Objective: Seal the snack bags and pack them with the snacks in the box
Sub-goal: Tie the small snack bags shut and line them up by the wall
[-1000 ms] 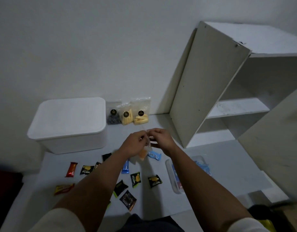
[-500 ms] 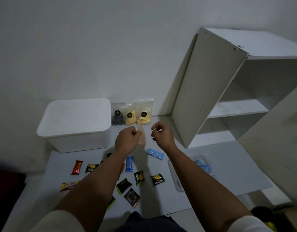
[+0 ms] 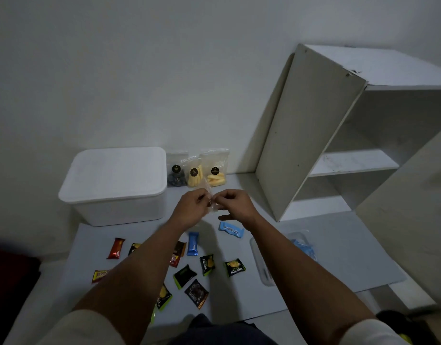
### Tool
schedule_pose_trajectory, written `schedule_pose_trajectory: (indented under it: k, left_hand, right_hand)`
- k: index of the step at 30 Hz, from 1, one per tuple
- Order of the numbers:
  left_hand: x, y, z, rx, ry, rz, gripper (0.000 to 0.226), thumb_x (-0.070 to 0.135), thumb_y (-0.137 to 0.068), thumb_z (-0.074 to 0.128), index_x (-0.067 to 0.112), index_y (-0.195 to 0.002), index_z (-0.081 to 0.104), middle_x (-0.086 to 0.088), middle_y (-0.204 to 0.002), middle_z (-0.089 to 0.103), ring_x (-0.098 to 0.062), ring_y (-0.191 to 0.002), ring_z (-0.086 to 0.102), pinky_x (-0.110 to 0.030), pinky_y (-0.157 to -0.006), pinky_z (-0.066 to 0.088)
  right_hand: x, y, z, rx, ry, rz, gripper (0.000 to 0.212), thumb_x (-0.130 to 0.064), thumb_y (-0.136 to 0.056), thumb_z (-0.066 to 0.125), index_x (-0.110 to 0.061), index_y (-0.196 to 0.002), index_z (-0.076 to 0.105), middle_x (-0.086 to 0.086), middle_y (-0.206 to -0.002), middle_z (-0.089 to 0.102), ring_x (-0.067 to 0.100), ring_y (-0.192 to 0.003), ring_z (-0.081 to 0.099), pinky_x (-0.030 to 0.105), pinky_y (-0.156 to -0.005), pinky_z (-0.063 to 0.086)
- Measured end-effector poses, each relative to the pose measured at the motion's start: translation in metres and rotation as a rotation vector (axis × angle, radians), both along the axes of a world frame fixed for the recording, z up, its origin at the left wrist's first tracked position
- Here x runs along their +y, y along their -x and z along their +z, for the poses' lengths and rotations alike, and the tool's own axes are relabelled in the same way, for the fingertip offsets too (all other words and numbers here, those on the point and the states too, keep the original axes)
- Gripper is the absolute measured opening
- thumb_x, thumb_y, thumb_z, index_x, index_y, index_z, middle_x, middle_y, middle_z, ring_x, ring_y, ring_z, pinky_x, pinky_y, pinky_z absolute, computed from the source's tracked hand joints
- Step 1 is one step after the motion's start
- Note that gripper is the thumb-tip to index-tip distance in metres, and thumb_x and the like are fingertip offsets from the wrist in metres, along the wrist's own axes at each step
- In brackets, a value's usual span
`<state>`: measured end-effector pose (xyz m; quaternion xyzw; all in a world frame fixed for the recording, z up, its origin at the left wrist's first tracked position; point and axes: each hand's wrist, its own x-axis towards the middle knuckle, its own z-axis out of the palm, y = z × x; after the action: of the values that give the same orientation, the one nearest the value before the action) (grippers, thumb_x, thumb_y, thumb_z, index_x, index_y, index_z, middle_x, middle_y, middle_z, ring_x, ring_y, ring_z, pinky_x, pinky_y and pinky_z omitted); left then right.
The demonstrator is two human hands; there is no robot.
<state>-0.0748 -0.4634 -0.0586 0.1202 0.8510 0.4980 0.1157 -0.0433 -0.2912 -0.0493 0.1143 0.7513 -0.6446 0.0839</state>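
My left hand (image 3: 191,210) and my right hand (image 3: 235,204) meet above the grey mat, both pinching a small clear snack bag (image 3: 209,195) held edge-on between them. Its contents are hard to make out. Three clear snack bags (image 3: 198,170) with dark round stickers lean against the wall behind my hands; one holds dark pieces, two hold yellow pieces. The white box (image 3: 113,185) with its lid on stands at the left. Several wrapped snacks lie on the mat: a red bar (image 3: 116,248), a blue bar (image 3: 193,244), a light blue bar (image 3: 231,229) and green-black packets (image 3: 235,267).
A white open shelf unit (image 3: 339,135) stands tilted at the right. A clear plastic tray (image 3: 260,260) with blue items lies on the grey mat (image 3: 339,257) under my right forearm. A dark object sits at the far left edge.
My hands parted for a moment half a second ago and have come together again on the clear bag, which now stands higher in front of the leaning bags. The view shifted slightly.
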Motion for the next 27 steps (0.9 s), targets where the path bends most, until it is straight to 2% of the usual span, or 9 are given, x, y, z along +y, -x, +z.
schedule_pose_trajectory:
  k: [6,10,12,14,16,20,22,25,27]
  left_hand:
    - [-0.004,0.006,0.001,-0.084,0.02,-0.067,0.025,0.03,-0.102,0.05,0.023,-0.091,0.072,0.001,-0.094,0.076,-0.025,-0.093,0.072,-0.055,-0.089,0.057]
    - [-0.002,0.003,0.004,-0.101,0.012,-0.066,0.025,0.021,-0.1,0.053,0.017,-0.085,0.072,0.001,-0.09,0.077,-0.015,-0.089,0.074,-0.049,-0.09,0.058]
    - [0.0,0.0,0.005,-0.103,0.012,-0.054,0.024,0.02,-0.098,0.055,0.016,-0.082,0.073,0.004,-0.086,0.078,-0.013,-0.085,0.074,-0.044,-0.09,0.059]
    - [0.003,-0.003,0.005,-0.07,0.058,-0.057,0.024,0.021,-0.096,0.057,0.017,-0.079,0.073,0.006,-0.083,0.077,-0.012,-0.082,0.073,-0.042,-0.087,0.059]
    - [0.007,-0.004,0.006,-0.023,0.124,-0.052,0.025,0.023,-0.094,0.057,0.02,-0.073,0.072,0.005,-0.08,0.076,-0.013,-0.08,0.072,-0.042,-0.083,0.058]
    - [0.011,-0.004,0.006,-0.013,0.154,0.011,0.028,0.028,-0.092,0.056,0.02,-0.067,0.068,0.001,-0.076,0.074,-0.018,-0.076,0.069,-0.047,-0.077,0.056]
    - [0.012,-0.005,0.007,-0.023,0.144,0.044,0.026,0.028,-0.09,0.057,0.016,-0.07,0.069,-0.001,-0.076,0.073,-0.02,-0.077,0.069,-0.045,-0.076,0.055]
    - [0.016,-0.006,0.008,-0.038,0.116,0.065,0.025,0.027,-0.09,0.058,0.012,-0.075,0.071,-0.003,-0.079,0.074,-0.02,-0.079,0.069,-0.04,-0.075,0.054]
    - [0.017,-0.005,0.008,-0.042,0.111,0.065,0.026,0.027,-0.092,0.057,0.012,-0.077,0.071,-0.002,-0.08,0.075,-0.018,-0.079,0.069,-0.038,-0.076,0.054]
  right_hand:
    - [-0.003,-0.005,-0.001,0.024,-0.034,0.022,0.022,-0.021,-0.088,0.076,-0.002,-0.099,0.074,0.017,-0.093,0.077,0.029,-0.092,0.076,0.045,-0.077,0.065]
    - [-0.004,-0.001,-0.003,0.042,-0.19,-0.061,0.012,-0.013,-0.086,0.073,-0.002,-0.086,0.072,0.016,-0.084,0.075,0.029,-0.084,0.075,0.044,-0.069,0.065]
    - [-0.004,0.002,-0.009,0.065,-0.3,-0.145,0.002,-0.01,-0.084,0.07,-0.009,-0.083,0.069,0.01,-0.078,0.074,0.026,-0.077,0.075,0.049,-0.066,0.064]
    - [-0.003,0.004,-0.015,0.128,-0.421,-0.229,0.014,-0.01,-0.082,0.066,-0.022,-0.086,0.059,0.003,-0.074,0.069,0.023,-0.07,0.072,0.051,-0.064,0.062]
    - [-0.005,0.006,-0.017,0.186,-0.519,-0.214,0.024,-0.007,-0.084,0.06,-0.03,-0.09,0.054,0.001,-0.082,0.065,0.022,-0.072,0.069,0.051,-0.065,0.061]
    - [-0.009,0.012,-0.014,0.186,-0.635,-0.148,0.036,0.004,-0.084,0.054,-0.026,-0.099,0.069,0.006,-0.108,0.06,0.025,-0.084,0.065,0.05,-0.07,0.061]
    - [-0.009,0.011,-0.013,0.197,-0.634,-0.14,0.042,0.006,-0.082,0.051,-0.029,-0.102,0.064,0.004,-0.11,0.059,0.025,-0.086,0.064,0.051,-0.069,0.06]
    - [-0.009,0.009,-0.015,0.214,-0.622,-0.147,0.042,0.005,-0.078,0.049,-0.035,-0.091,0.052,-0.001,-0.105,0.056,0.025,-0.081,0.064,0.053,-0.065,0.059]
    - [-0.009,0.01,-0.019,0.209,-0.628,-0.148,0.037,0.004,-0.08,0.05,-0.032,-0.084,0.058,-0.002,-0.105,0.058,0.025,-0.082,0.066,0.051,-0.069,0.06]
